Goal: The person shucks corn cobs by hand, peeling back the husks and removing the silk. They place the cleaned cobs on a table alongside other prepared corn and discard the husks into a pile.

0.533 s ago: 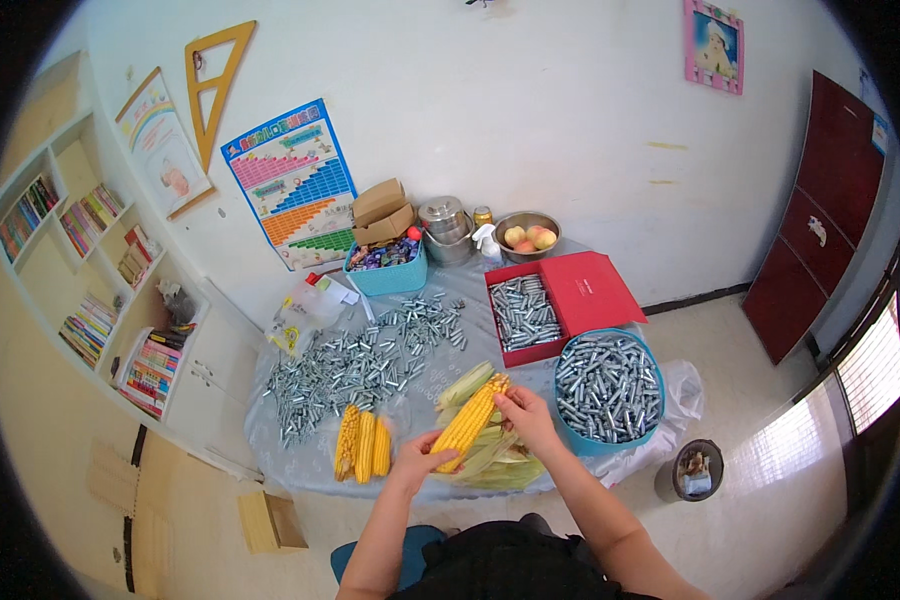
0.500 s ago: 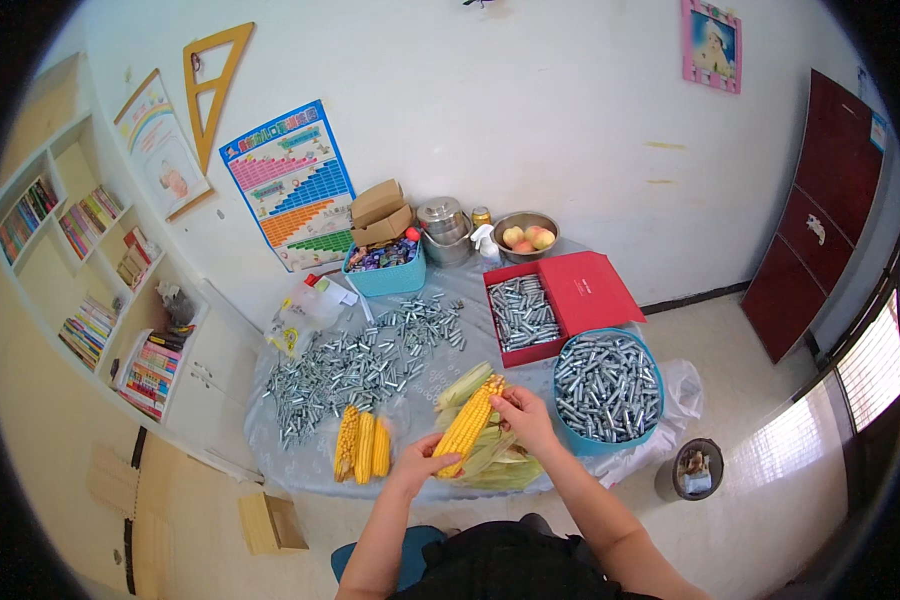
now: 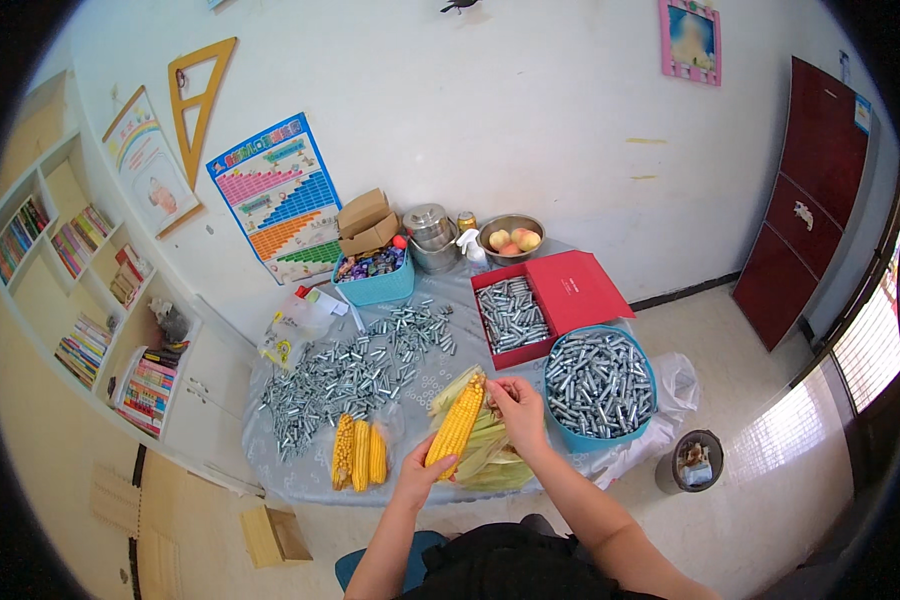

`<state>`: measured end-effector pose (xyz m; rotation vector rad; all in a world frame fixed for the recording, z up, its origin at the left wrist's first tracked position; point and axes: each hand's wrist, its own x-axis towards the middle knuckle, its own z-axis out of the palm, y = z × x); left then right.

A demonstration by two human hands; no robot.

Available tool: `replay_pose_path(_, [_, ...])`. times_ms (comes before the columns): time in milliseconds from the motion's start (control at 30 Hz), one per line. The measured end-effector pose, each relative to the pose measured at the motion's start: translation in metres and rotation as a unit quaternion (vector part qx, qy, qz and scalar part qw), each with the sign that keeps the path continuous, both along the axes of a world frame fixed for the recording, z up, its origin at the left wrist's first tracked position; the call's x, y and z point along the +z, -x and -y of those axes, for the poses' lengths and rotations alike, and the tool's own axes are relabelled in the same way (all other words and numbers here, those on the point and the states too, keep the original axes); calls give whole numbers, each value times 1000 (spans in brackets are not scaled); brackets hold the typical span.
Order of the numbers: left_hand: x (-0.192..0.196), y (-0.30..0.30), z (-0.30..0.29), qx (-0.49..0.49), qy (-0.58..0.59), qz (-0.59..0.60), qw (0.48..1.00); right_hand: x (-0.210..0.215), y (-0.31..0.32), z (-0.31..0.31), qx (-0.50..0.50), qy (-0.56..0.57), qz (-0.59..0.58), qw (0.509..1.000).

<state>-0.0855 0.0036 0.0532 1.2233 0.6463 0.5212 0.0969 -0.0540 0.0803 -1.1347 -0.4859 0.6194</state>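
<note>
My left hand point(image 3: 416, 474) is closed around the lower end of a yellow corn cob point(image 3: 459, 422), which tilts up and away with its husk off. At the cob's upper right side, the fingers of my right hand point(image 3: 523, 410) are pinched together. Something small and brownish shows by those fingertips, too small to name. Green corn husks point(image 3: 498, 470) lie on the table beneath both hands. To the left, several bare corn cobs point(image 3: 362, 452) rest side by side on a clear plastic bag.
Small metal cylinders point(image 3: 345, 365) are strewn over the grey tablecloth. More fill a red box point(image 3: 513, 355) and a blue basket point(image 3: 560, 430). Behind stand a teal basket point(image 3: 380, 290), a steel pot point(image 3: 435, 258), a spray bottle point(image 3: 472, 250) and a fruit bowl point(image 3: 488, 240). A bin point(image 3: 675, 478) stands right.
My right hand has come away slightly from the cob's tip, its fingers now pinched beside it. The left hand keeps its hold on the cob. The whole view has shifted a little.
</note>
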Motion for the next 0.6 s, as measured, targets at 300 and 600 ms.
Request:
replay_pose_path(300, [-5,-1,-1,15,2,29,999,-8,-5,-3,11,-17,14,1000])
replay_pose_path(600, [-15,9,-19,37,195,159,967,-38,-35,17,-37,-138,-195,970])
